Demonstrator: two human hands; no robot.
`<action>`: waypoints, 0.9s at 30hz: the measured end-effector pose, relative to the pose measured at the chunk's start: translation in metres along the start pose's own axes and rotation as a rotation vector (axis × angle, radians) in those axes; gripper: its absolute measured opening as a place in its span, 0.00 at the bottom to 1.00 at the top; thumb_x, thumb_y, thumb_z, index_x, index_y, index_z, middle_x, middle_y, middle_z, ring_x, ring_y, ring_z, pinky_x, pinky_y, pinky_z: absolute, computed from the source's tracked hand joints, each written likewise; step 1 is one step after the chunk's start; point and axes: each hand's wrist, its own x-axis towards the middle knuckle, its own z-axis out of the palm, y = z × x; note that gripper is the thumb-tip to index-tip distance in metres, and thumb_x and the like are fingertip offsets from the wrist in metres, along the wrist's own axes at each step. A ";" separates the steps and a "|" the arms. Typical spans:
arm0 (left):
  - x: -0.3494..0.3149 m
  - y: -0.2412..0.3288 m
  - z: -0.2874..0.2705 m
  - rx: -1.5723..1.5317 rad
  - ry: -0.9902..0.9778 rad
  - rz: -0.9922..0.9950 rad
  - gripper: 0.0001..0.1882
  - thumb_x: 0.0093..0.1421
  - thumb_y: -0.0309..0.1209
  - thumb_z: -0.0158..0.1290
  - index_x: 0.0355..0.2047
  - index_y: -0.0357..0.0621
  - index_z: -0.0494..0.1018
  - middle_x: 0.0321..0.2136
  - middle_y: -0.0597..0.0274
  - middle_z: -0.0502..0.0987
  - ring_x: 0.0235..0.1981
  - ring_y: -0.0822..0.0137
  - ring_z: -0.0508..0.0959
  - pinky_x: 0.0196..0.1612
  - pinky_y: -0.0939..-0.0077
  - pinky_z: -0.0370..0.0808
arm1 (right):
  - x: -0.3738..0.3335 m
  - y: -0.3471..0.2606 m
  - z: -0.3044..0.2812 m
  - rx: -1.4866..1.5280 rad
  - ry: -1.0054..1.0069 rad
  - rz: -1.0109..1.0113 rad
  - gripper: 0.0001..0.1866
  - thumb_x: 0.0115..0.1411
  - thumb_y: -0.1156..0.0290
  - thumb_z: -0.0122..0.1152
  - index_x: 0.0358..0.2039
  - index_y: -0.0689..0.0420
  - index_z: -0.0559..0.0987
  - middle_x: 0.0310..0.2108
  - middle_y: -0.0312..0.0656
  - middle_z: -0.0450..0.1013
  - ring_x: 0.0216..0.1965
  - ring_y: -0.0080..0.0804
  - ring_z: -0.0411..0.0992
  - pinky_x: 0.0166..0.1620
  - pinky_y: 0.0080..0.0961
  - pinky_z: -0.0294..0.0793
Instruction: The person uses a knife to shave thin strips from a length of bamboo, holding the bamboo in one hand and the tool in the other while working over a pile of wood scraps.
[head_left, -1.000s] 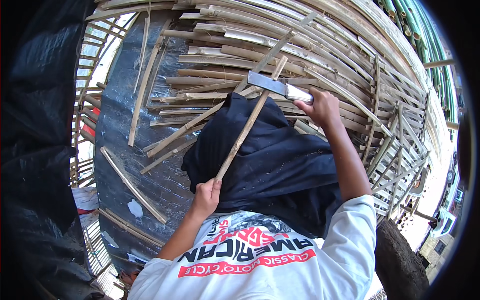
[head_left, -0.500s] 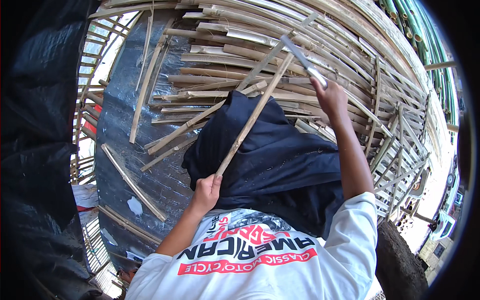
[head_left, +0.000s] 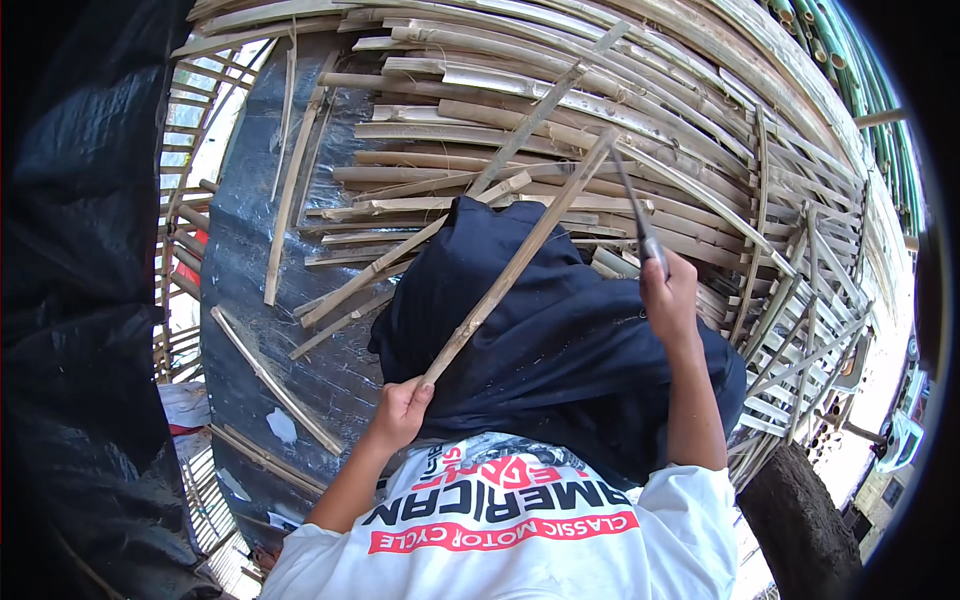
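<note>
In the head view, a person looks down at their own lap, which is covered by a big dark cloth. The left hand is low in the view, in front of the white shirt. Its fingers are curled closed around the bottom end of a long, thin bamboo strip. The bamboo strip slants up and to the right, over the dark cloth, and its top end is over a big pile of split bamboo. The right hand is above the right side of the dark cloth. Its fingers are wrapped tight around the handle of a knife. The blade points up and a bit left, and looks thin because its edge is turned to us. Its tip is close to the top end of the bamboo strip, but I cannot tell if they touch. On the left, a shiny dark sheet is spread on the ground, and a loose stick lies slanted on it. A black plastic sheet hangs at the far left. On the right is a slatted bamboo frame, with green poles up past it and a thick brown post down below
</note>
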 end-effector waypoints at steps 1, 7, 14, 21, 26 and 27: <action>-0.009 0.004 -0.006 0.012 0.008 -0.003 0.20 0.67 0.37 0.45 0.22 0.34 0.67 0.11 0.55 0.60 0.11 0.67 0.63 0.18 0.69 0.59 | -0.006 -0.009 0.003 -0.091 -0.045 -0.035 0.31 0.55 0.42 0.57 0.19 0.64 0.69 0.11 0.46 0.62 0.14 0.39 0.64 0.21 0.35 0.62; -0.080 -0.001 -0.033 -0.181 0.142 -0.314 0.22 0.66 0.39 0.47 0.19 0.35 0.66 0.10 0.63 0.60 0.14 0.75 0.61 0.18 0.72 0.57 | -0.043 -0.038 0.024 -0.122 -0.323 -0.073 0.33 0.46 0.38 0.63 0.21 0.62 0.74 0.15 0.53 0.69 0.23 0.55 0.72 0.28 0.37 0.71; -0.111 -0.040 -0.024 -0.007 0.013 -0.390 0.24 0.67 0.41 0.46 0.18 0.35 0.65 0.10 0.61 0.61 0.16 0.74 0.58 0.19 0.69 0.58 | -0.049 -0.037 0.045 -0.330 -0.332 -0.161 0.36 0.44 0.33 0.63 0.19 0.61 0.76 0.14 0.50 0.71 0.22 0.51 0.74 0.28 0.39 0.73; -0.111 -0.078 0.014 -0.030 0.040 -0.325 0.25 0.67 0.43 0.46 0.19 0.34 0.66 0.11 0.56 0.62 0.16 0.70 0.61 0.20 0.66 0.61 | -0.050 -0.025 0.057 -0.566 -0.367 -0.212 0.38 0.41 0.29 0.61 0.15 0.59 0.74 0.14 0.47 0.72 0.20 0.48 0.74 0.25 0.37 0.72; -0.095 -0.070 0.018 0.022 0.097 -0.270 0.25 0.66 0.44 0.46 0.21 0.33 0.68 0.12 0.48 0.64 0.14 0.64 0.62 0.20 0.64 0.62 | -0.009 0.000 0.049 -0.712 -0.218 -0.360 0.39 0.42 0.27 0.58 0.16 0.58 0.73 0.15 0.48 0.72 0.20 0.50 0.74 0.24 0.40 0.72; -0.090 -0.062 0.016 0.047 0.094 -0.280 0.25 0.66 0.44 0.46 0.21 0.33 0.68 0.12 0.46 0.64 0.14 0.62 0.62 0.21 0.63 0.62 | -0.009 0.001 0.049 -0.714 -0.221 -0.365 0.39 0.42 0.27 0.58 0.16 0.58 0.73 0.15 0.48 0.72 0.20 0.50 0.74 0.24 0.40 0.72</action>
